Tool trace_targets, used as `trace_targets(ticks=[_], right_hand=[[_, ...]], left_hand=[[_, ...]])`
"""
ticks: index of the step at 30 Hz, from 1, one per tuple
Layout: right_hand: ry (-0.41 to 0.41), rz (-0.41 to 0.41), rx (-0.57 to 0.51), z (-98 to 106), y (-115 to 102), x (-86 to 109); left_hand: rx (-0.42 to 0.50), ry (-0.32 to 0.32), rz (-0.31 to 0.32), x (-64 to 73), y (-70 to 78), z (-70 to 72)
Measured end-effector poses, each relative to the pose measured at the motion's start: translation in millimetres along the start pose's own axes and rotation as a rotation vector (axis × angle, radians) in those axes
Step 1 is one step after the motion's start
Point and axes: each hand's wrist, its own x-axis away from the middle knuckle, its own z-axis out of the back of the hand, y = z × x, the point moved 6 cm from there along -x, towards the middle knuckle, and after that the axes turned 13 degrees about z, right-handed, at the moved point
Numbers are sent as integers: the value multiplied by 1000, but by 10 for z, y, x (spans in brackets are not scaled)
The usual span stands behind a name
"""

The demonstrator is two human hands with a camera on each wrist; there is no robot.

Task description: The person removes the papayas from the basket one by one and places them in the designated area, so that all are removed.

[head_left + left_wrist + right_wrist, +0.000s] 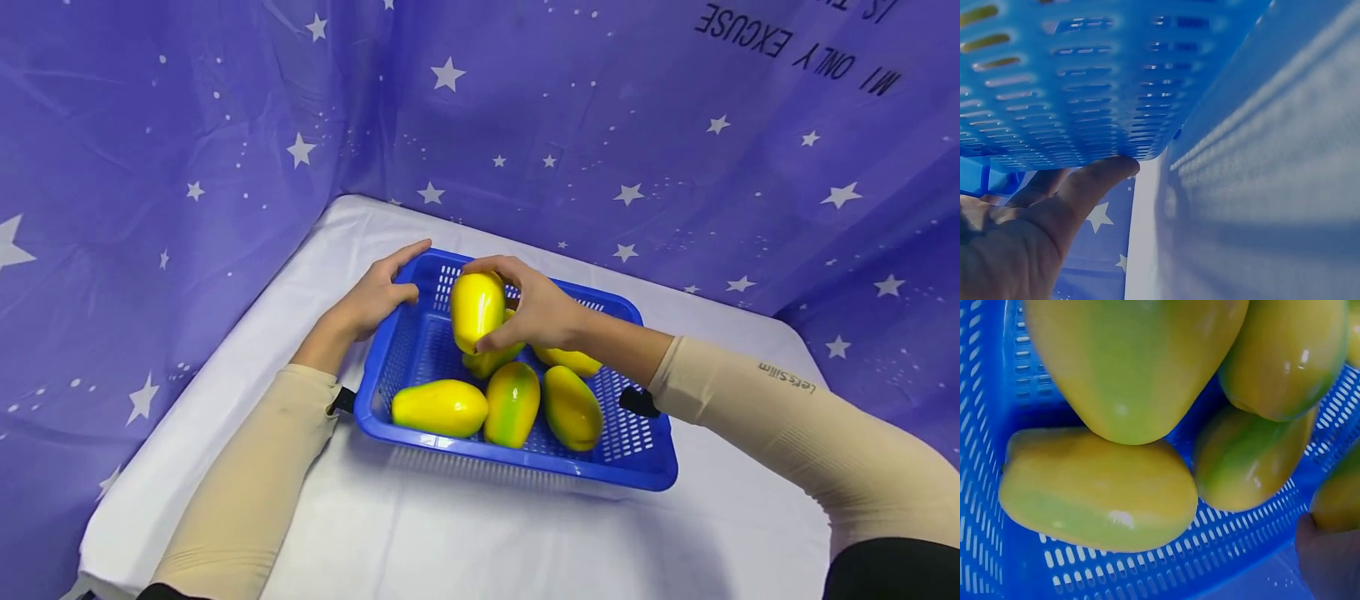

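Over the blue basket (645, 467), your right hand (536, 312) curls around a yellow-green papaya (476, 308), holding it upright above the others lying inside. Your left hand (375, 296) rests relaxed, fingers straight, against the basket's far left corner. The basket sits on a white-covered desk (450, 542), backed by purple starry cloth (187, 125).

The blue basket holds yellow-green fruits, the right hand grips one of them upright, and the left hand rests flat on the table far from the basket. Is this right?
Not quite. The left hand is not away from the blue basket: the head view shows it against the basket's far left corner, and the left wrist view shows fingers touching its slotted wall. The right hand does grip one yellow-green fruit upright.
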Motion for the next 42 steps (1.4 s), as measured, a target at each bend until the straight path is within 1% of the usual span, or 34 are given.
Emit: trace_targets(ticks=[4,8,11,14,20,26,32,35,39,42], right_hand=[[23,64,-70,35,-127,56],[43,136,-121,72,-356,126],[66,175,-124,133,-493,185],[96,198,-124,220,-533,239],[171,235,-119,426,-458,350],[225,276,-138,609,-377,474],[264,288,-158,735,-369,625],[277,314,-189,784,-376,678],[303,349,-216,852,-384,726],[329,352,-212,903,-370,764]], left_hand=[[-2,-6,0,7,-21,48],[-21,-20,-1,18,-32,113],[-17,-36,6,30,-39,158],[-14,-38,7,45,-40,199],[-35,-43,6,76,-32,281],[-42,-49,5,96,-22,370],[-59,-30,15,105,-60,470],[-71,-19,24,136,-76,541],[-85,-8,25,188,-60,639],[-100,0,27,215,-42,701]])
